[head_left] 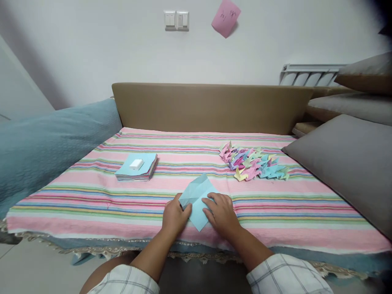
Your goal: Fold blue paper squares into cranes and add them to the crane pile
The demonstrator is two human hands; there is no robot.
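Between the hands (174, 214) — blue paper (196, 200), corner and long axis forward.

A thin, light-blue, roughly square paper sheet (197, 199), creased across its upper part, lies cornerwise between the left fingers (187, 210) and right fingers (209, 202), one corner pointing beyond the fingertips.

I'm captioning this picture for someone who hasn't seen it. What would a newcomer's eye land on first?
Probably the heap of many-coloured folded papers, toward the right of the striped cloth. Next might come the creased blue sheet near the front edge, with the left hand and right hand on it. The pink note on the white wall, right of the switches, may also stand out.
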